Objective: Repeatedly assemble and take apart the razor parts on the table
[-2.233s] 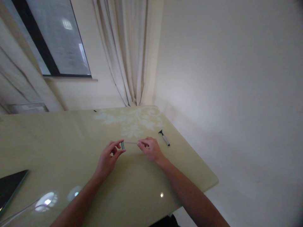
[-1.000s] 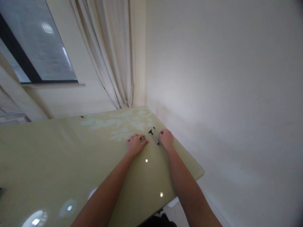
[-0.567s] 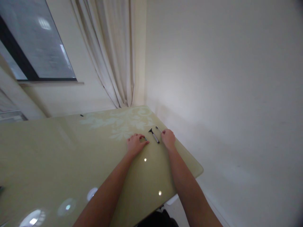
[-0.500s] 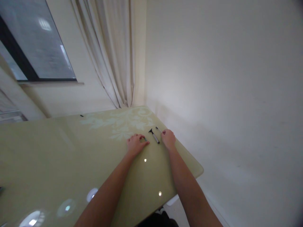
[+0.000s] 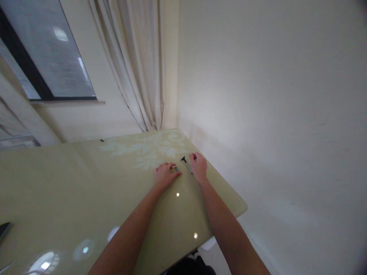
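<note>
My left hand rests on the pale green table with its fingers curled. A small dark-green piece, like a razor head, is pinched at its fingertips. Just right of it lies a razor with a black head and a pale handle. My right hand lies over the rear of that handle, fingers bent down around it. A second thin handle that lay beside the razor is hidden under this hand.
The table's right edge runs close beside my right hand, with a bare wall beyond. A curtain hangs at the far corner and a window at the left. A dark flat object pokes in at the lower left. A small dark speck lies far back.
Earlier both hands held one razor between them. They moved right, and my right hand laid its handle beside the black-headed razor. That hand has now shifted left onto that razor.
</note>
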Tool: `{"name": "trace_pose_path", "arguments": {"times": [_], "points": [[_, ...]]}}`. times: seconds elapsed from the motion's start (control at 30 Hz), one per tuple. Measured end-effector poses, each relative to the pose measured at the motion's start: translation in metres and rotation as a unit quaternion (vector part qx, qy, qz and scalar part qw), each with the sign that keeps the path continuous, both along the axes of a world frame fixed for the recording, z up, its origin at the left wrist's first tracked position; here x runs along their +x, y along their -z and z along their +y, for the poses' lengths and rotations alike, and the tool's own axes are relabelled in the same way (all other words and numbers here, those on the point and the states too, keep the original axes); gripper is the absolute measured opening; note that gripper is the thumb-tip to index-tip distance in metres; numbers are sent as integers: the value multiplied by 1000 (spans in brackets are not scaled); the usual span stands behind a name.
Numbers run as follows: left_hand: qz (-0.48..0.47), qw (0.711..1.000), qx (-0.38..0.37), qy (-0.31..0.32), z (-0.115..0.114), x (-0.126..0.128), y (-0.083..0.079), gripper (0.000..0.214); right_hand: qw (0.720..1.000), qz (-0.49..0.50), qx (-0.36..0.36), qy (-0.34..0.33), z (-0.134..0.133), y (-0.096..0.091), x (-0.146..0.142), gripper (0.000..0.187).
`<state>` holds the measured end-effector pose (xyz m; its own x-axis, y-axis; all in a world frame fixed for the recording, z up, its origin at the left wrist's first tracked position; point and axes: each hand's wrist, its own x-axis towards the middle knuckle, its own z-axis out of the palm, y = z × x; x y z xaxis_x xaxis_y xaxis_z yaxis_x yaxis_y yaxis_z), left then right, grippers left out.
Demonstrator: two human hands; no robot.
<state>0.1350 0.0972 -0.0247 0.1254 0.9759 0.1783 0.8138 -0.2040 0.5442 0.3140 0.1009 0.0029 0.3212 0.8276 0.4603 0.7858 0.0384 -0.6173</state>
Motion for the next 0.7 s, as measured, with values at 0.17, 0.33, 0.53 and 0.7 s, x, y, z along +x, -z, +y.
{"name": "trace_pose_path", "arguments": {"times": [0.17, 0.33, 0.53, 0.7], "points": [[-16, 1000, 9, 5, 1, 0, 3, 33, 989, -55, -73, -120, -11, 6, -38, 36], [-78, 996, 16, 44, 3, -18, 4, 33, 982, -129, -100, -92, -13, 9, -40, 21], [-114, 992, 49, 12, -12, -123, -7, 46, 975, -177, -127, -34, -9, 12, -17, 25], [-83, 991, 57, -83, -39, -214, 0, 48, 978, -148, -138, -56, -2, 15, -16, 23]]}}
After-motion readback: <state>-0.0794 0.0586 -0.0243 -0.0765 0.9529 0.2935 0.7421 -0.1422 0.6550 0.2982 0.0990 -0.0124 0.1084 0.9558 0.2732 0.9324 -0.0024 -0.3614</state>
